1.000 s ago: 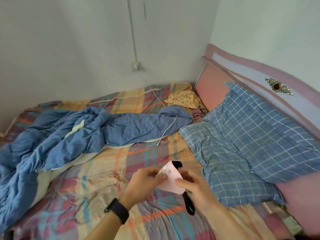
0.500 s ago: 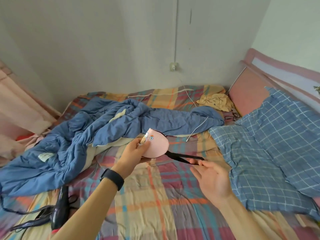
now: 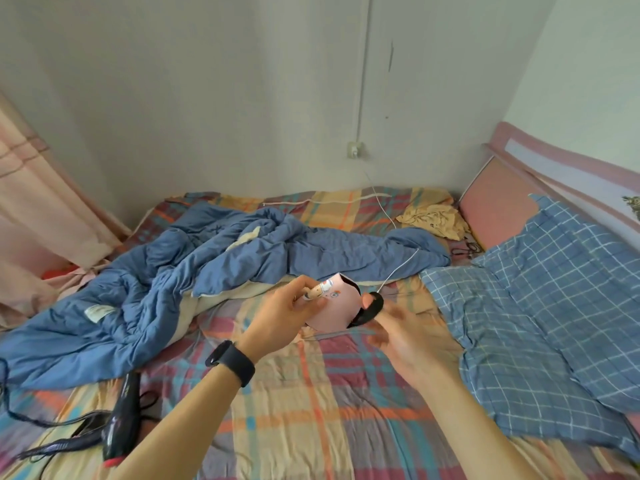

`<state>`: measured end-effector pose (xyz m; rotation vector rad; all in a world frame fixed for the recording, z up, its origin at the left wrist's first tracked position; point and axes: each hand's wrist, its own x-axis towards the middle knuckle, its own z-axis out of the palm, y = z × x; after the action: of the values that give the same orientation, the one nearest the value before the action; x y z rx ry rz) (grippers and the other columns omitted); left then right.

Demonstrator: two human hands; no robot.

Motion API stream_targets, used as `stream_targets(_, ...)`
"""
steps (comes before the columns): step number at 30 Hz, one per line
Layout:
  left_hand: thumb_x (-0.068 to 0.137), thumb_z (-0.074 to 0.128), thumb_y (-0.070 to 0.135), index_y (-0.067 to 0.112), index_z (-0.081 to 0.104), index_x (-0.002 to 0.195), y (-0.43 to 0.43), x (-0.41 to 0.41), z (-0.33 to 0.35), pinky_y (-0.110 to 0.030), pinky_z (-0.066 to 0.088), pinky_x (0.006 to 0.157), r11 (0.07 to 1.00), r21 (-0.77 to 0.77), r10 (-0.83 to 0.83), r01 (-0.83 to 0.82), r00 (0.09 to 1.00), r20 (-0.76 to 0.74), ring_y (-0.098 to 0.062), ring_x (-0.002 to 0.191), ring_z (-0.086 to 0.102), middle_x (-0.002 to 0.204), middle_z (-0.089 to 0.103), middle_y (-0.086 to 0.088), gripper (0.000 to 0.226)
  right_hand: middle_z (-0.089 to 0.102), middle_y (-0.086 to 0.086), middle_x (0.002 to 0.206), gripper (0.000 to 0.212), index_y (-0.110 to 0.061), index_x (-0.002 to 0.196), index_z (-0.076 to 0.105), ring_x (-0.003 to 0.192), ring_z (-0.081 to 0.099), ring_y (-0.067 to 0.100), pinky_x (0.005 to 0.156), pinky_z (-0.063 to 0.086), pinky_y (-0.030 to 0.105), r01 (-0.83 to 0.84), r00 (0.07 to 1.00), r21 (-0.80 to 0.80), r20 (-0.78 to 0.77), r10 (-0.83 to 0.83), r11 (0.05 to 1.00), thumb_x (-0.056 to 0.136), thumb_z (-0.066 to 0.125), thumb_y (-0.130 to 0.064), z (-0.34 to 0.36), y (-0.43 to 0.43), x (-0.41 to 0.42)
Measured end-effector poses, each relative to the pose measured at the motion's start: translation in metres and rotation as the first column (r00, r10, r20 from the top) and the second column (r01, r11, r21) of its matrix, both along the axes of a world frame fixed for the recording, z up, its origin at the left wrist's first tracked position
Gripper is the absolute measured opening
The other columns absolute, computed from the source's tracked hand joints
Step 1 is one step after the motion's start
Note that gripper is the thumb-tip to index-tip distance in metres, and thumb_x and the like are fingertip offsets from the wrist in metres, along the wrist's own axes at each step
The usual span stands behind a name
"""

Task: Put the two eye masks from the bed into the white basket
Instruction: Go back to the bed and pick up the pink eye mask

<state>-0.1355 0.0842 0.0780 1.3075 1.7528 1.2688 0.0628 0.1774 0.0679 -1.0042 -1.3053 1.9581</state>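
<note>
Both hands are up over the bed (image 3: 311, 420) here, and the pink eye mask (image 3: 334, 308) is right between them, held clear of the plaid sheet. The left hand (image 3: 284, 320) has its thumb and fingers pinched on the mask's left edge, on the printed corner, so that hand is closed around the mask. A dark watch (image 3: 230, 362) sits on that wrist. The right hand (image 3: 403, 336) is spread, palm up, fingers loose, and the mask's black strap (image 3: 370, 308) loops across its fingertips; it touches the strap, but I can't say that it truly grips it, since the hand is blurred. Only 1 mask shows in this view.

Behind the hands, a crumpled blue duvet (image 3: 194, 282) sprawls across the left and middle of the bed. A thin white cable (image 3: 398, 271) runs down from the wall socket (image 3: 355, 149) over the duvet's end, ending near the mask. A yellow cloth (image 3: 433, 218) lies bunched at the far corner by the pink headboard (image 3: 495, 202). On the right, blue checked pillows (image 3: 540, 296) lean against that headboard. Down at the near left, a black hair dryer (image 3: 121, 420) lies on the sheet with its cord trailing out to the left edge. A pink curtain (image 3: 38, 209) hangs at the far left.
</note>
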Motion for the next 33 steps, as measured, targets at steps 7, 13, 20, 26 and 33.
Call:
stream_targets(7,0.092,0.062,0.032,0.041,0.056,0.088,-0.007,0.01,0.026,-0.033,0.041,0.056,0.992,-0.089,-0.116,0.086,0.9,-0.42,-0.012,0.063,0.054,0.076,0.065,0.002,0.011,0.079,0.002,0.104,0.027,-0.024,0.102,0.079,0.101,0.073,0.016,0.086,0.057,0.028,-0.212,0.977,0.396,0.101,0.187,0.894,0.077,0.079,-0.032,0.024,-0.005,-0.001)
stream_targets(13,0.088,0.059,0.026,0.02,0.058,0.077,-0.02,0.027,0.048,-0.035,0.041,0.051,0.971,-0.23,-0.202,0.06,0.721,-0.663,-0.02,0.059,0.054,0.064,0.059,0.001,0.013,0.075,-0.007,0.077,0.014,-0.013,0.083,0.075,0.075,0.068,0.005,0.065,0.049,0.014,-0.262,0.963,0.412,0.165,0.211,0.873,0.076,0.085,-0.02,0.041,-0.011,-0.002)
stream_targets(20,0.09,0.064,0.018,0.017,0.064,0.087,-0.075,0.03,0.05,-0.041,0.059,0.066,0.94,-0.104,0.34,-0.325,0.922,0.185,-0.018,0.074,0.063,0.082,0.063,-0.004,0.004,0.079,0.005,0.097,0.028,-0.011,0.105,0.07,0.085,0.073,0.016,0.071,0.057,0.025,-0.306,0.948,0.334,0.02,0.318,0.891,0.079,0.081,-0.005,0.021,-0.055,-0.008)
stream_targets(26,0.095,0.061,0.023,0.016,0.062,0.097,-0.152,0.06,0.028,-0.048,0.062,0.078,0.81,-0.157,0.576,-0.565,0.715,0.397,-0.025,0.094,0.066,0.097,0.061,-0.008,0.007,0.078,-0.003,0.094,0.011,-0.024,0.094,0.073,0.088,0.07,0.01,0.076,0.054,0.021,-0.197,0.976,0.289,-0.035,0.216,0.937,0.085,0.075,-0.018,-0.011,-0.117,-0.031)
stream_targets(33,0.096,0.061,0.022,0.018,0.062,0.096,-0.277,0.067,0.007,-0.044,0.062,0.077,0.603,-0.219,0.771,-0.767,0.49,0.406,-0.019,0.088,0.066,0.096,0.062,-0.008,0.004,0.081,0.007,0.083,0.008,-0.015,0.091,0.077,0.076,0.075,0.017,0.068,0.059,0.024,-0.535,0.844,0.071,0.002,0.537,0.842,0.084,0.079,-0.011,-0.03,-0.207,-0.057)
